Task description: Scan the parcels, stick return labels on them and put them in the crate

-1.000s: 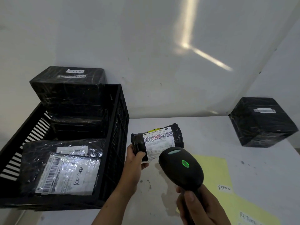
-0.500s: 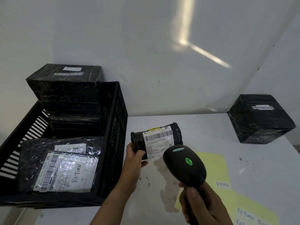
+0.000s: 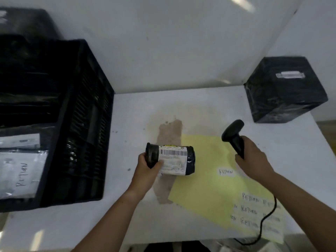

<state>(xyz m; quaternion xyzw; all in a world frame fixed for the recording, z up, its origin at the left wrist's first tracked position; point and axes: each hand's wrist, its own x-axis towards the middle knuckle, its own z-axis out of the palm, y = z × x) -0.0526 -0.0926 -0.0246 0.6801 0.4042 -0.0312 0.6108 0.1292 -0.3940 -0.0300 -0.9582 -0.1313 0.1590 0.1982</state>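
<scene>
The scanner [image 3: 233, 137], clenched in the right hand [image 3: 254, 160], has swung away from the parcel [image 3: 171, 160] the left hand [image 3: 147, 170] grips; scanning looks done, and next comes peeling a label [image 3: 226, 172].

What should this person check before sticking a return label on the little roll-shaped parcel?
1. Parcel held firmly: ok, left hand grips the rolled parcel at one end.
2. Right hand free for peeling: not ok, it holds the scanner.
3. Labels within reach: ok, the yellow sheet lies under both hands, and a loose RETURN label sits on it.
4. Scan registered: cannot tell.
5. Room in the crate: cannot tell, its interior is blurred and dark.
</scene>
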